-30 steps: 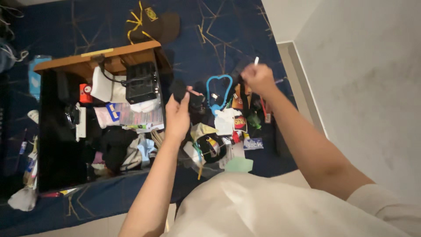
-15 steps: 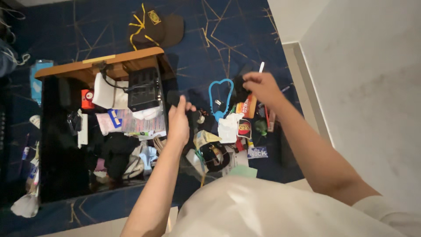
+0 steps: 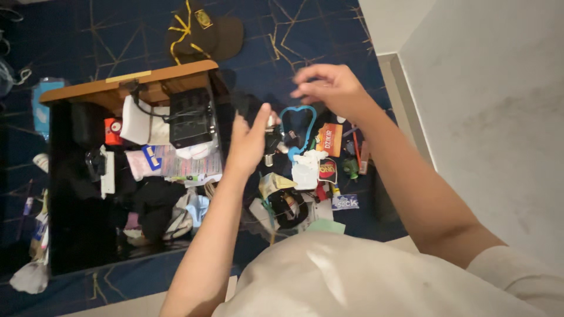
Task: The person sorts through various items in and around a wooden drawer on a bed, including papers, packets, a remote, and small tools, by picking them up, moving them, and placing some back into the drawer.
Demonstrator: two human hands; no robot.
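Two hands hover over one pile of small items on blue carpet. Left hand (image 3: pixel 249 141): fingers together, upright, edge touching one small dark object (image 3: pixel 271 140); whether it grips, cannot tell. Right hand (image 3: pixel 329 88): blurred, fingers loosely curled, holding nothing visible, above one blue cord loop (image 3: pixel 298 132). One open drawer (image 3: pixel 126 88) left; one dark cap (image 3: pixel 202 29) beyond.

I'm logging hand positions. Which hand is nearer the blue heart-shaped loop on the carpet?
The left hand looks nearer, just left of the blue loop beside its edge. The right hand hovers above its upper right.
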